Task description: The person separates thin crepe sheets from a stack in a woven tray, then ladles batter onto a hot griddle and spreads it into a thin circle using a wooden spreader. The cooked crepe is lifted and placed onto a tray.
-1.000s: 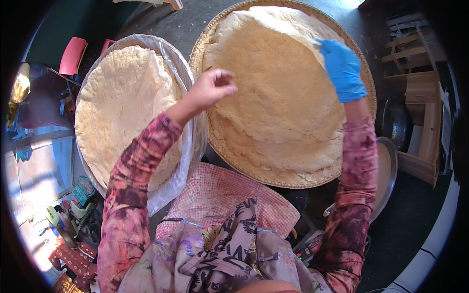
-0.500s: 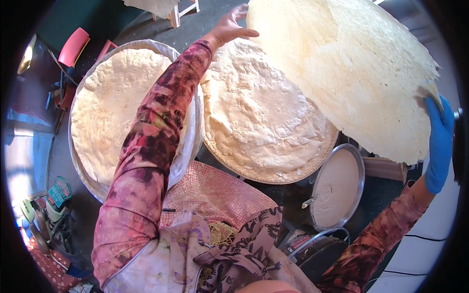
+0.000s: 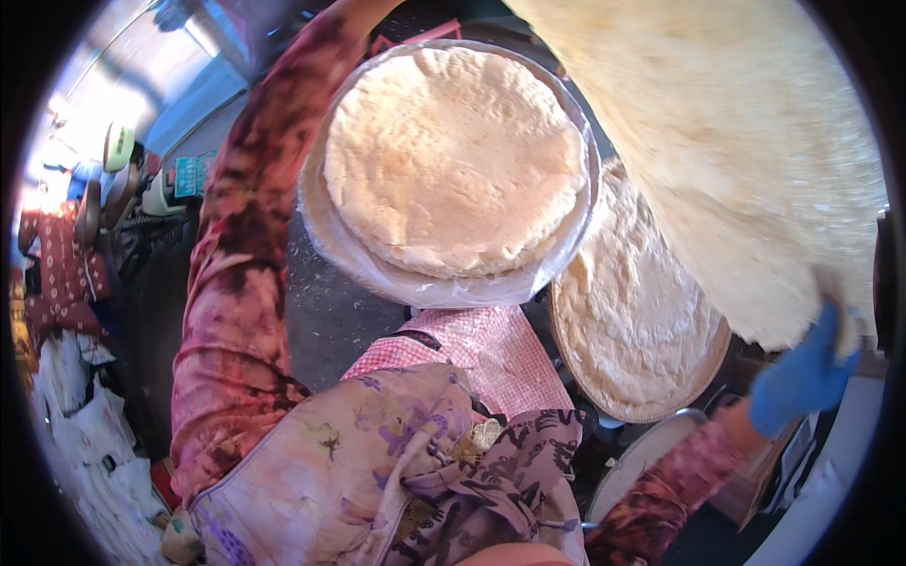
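Your right hand, blue-gloved, has its fingers closed on the lower right edge of the sheet; blur hides the exact finger positions. Your left arm extends past the top edge of the view, placing the left hand out of sight: you cannot tell how far open it is or whether it has hold of anything. The sheet, broad, thin and pale, is raised across the upper right, hiding part of the pile in the round basket. Left of the basket, ahead of you, note the plastic-lined tray, bearing a thick, pale, round slab. The pan is just below the basket, partly behind your right forearm. The checked cloth lies between your body and the tray.
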`<state>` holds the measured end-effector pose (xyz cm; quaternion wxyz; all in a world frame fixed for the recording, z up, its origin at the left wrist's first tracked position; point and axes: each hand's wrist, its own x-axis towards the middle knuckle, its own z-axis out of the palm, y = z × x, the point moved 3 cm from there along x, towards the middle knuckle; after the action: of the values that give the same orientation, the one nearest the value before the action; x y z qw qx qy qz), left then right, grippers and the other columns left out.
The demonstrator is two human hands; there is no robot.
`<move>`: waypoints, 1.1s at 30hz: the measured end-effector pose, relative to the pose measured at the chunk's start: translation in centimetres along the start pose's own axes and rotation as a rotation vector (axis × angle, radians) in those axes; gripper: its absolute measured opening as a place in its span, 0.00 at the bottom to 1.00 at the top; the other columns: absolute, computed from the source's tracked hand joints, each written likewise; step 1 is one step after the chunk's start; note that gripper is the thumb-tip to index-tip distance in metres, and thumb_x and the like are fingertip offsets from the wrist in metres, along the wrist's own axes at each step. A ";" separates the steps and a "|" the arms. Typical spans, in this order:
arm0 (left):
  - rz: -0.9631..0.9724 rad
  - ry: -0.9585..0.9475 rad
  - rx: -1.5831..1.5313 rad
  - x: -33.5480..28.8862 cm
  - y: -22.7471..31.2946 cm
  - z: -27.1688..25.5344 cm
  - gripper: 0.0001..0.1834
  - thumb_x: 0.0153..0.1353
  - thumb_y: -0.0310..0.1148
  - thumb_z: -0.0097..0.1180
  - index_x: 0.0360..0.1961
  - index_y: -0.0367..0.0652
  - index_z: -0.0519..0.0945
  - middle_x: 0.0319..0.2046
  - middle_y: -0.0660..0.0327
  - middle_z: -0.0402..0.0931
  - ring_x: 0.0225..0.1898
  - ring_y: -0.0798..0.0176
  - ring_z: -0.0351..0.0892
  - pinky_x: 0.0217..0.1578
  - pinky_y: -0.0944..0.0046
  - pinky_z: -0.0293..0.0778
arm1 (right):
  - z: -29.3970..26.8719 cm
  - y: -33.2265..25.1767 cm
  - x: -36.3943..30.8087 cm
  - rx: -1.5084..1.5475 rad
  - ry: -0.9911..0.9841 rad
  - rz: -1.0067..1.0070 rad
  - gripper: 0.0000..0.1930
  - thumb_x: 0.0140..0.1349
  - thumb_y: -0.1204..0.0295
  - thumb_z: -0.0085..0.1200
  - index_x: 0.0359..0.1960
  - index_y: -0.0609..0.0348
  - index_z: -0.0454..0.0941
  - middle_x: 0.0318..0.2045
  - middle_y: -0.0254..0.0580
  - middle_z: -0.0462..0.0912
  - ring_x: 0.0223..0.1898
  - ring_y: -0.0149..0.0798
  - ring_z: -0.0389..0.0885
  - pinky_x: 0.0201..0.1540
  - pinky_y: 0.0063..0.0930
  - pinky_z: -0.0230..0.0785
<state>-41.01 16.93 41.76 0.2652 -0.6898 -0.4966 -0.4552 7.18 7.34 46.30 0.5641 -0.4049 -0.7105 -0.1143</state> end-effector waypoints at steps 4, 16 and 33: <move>-0.338 0.138 -0.486 -13.3 -5.5 -6.6 0.10 0.50 0.26 0.59 0.36 0.37 0.78 0.35 0.59 0.78 0.36 0.66 0.77 0.38 0.69 0.73 | 11.1 -1.3 -7.6 0.519 -0.358 -0.212 0.13 0.56 0.76 0.49 0.44 0.63 0.76 0.41 0.44 0.80 0.46 0.43 0.77 0.52 0.34 0.68; -0.379 -0.472 0.253 -38.8 -4.4 -1.8 0.13 0.51 0.24 0.45 0.36 0.47 0.79 0.42 0.59 0.75 0.47 0.54 0.73 0.48 0.60 0.69 | 27.6 5.5 -31.5 0.208 -0.829 -0.008 0.26 0.43 0.86 0.43 0.42 0.45 0.79 0.47 0.43 0.76 0.53 0.49 0.70 0.59 0.44 0.55; -2.083 0.494 -0.840 -55.6 0.5 -7.7 0.30 0.64 0.52 0.38 0.55 0.36 0.65 0.54 0.53 0.67 0.53 0.53 0.68 0.54 0.54 0.63 | 20.9 9.4 -35.2 0.422 -0.412 1.037 0.24 0.58 0.82 0.41 0.58 0.59 0.63 0.54 0.49 0.69 0.55 0.44 0.67 0.57 0.36 0.60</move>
<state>-48.50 -14.18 -4.37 -0.4004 0.1294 -0.5695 -0.7061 0.29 10.64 4.97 0.4653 -0.5919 -0.5223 0.4004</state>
